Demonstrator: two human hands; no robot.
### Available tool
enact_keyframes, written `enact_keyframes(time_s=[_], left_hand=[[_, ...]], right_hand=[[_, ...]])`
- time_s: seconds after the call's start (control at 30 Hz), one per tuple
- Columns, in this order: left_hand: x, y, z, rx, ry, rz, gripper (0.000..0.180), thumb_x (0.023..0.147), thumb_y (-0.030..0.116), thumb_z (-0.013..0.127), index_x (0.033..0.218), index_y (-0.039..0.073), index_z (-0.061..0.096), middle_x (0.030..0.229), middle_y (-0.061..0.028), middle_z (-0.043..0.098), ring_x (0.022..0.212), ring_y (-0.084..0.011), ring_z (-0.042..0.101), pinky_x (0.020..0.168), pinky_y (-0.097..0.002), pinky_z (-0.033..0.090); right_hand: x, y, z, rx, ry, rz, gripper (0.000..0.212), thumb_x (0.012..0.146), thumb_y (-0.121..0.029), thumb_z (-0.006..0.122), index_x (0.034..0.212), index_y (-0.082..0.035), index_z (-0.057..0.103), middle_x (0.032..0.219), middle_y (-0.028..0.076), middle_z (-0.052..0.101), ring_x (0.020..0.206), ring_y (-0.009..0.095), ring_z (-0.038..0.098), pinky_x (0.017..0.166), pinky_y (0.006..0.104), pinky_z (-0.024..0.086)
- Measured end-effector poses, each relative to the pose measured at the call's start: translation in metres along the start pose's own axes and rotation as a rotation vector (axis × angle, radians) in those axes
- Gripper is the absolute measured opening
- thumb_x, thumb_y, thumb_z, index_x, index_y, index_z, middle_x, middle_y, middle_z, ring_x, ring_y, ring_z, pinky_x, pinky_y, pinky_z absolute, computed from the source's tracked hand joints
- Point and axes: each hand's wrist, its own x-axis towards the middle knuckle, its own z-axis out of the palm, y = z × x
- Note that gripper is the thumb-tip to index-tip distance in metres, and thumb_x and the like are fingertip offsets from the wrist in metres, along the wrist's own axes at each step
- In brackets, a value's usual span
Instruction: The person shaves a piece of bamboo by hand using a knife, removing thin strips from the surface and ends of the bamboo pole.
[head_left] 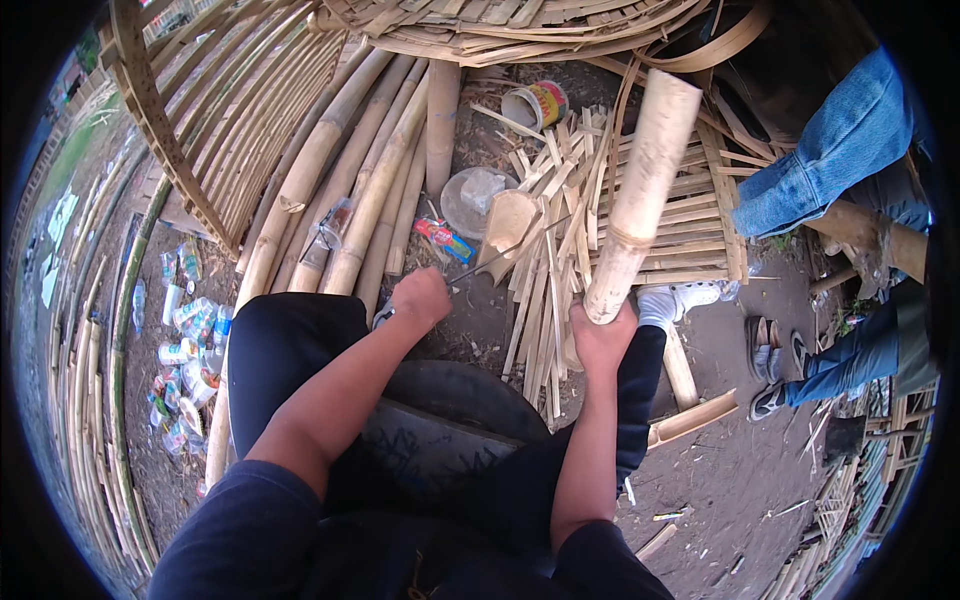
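Note:
My left hand [420, 298] is closed around the handle of a long thin knife [510, 250]. Its blade points up and to the right, over a split bamboo piece [507, 232] and a heap of bamboo strips [545, 310]. My right hand [603, 338] grips the lower end of a thick bamboo section [645, 185], which stands tilted with its top leaning right. A joint ring runs around this section low down. Knife and bamboo section are apart. Part of the strips lies hidden behind the section.
Long bamboo poles [340, 190] lie at the left, beside plastic bottles and cups [195, 345]. A slatted bamboo frame [680, 220] lies past my right hand. A tin can [537, 104] stands beyond the strips. People in jeans [830, 140] are at the right, near sandals [763, 348].

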Motion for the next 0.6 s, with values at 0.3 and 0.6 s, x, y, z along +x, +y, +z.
enact_keyframes(time_s=[0.3, 0.6], left_hand=[[0.004, 0.001, -0.003, 0.106, -0.015, 0.055, 0.025, 0.084, 0.019, 0.055, 0.100, 0.003, 0.064, 0.103, -0.0189, 0.068, 0.099, -0.0301, 0.068, 0.084, -0.0402, 0.055], [-0.002, -0.003, 0.014, 0.051, -0.068, 0.035, 0.025, 0.082, 0.018, 0.056, 0.101, 0.002, 0.064, 0.106, -0.0198, 0.067, 0.100, -0.0320, 0.066, 0.086, -0.0401, 0.054]], right_hand=[[-0.029, 0.128, 0.033, -0.656, -0.336, 0.472, 0.041, 0.062, -0.024, 0.071, 0.087, 0.008, 0.066, 0.083, 0.027, 0.067, 0.084, 0.039, 0.068, 0.079, 0.0416, 0.053], [-0.019, 0.112, 0.012, -0.595, -0.350, 0.487, 0.033, 0.062, -0.021, 0.073, 0.084, 0.005, 0.069, 0.079, 0.023, 0.069, 0.078, 0.034, 0.069, 0.074, 0.0386, 0.052]])
